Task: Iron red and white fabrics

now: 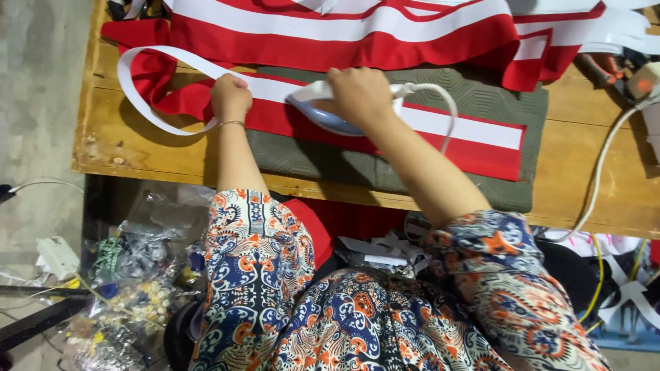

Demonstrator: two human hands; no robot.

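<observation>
A red fabric strip (pixel 474 154) with a white band (pixel 460 126) along it lies flat on a grey-green padded mat (pixel 495 99). My right hand (pixel 359 95) grips the handle of a white and blue clothes iron (pixel 317 110) that rests on the strip. My left hand (pixel 230 97), fingers closed, presses the white band down just left of the iron. The band's free end loops off to the left (pixel 148 69) over more red cloth.
The wooden table (pixel 584 185) carries a pile of red and white fabric (pixel 357 31) at the back. The iron's white cord (pixel 605 158) runs to a plug block (pixel 643 81) at right. Plastic bags of beads (pixel 134 282) sit on the floor at left.
</observation>
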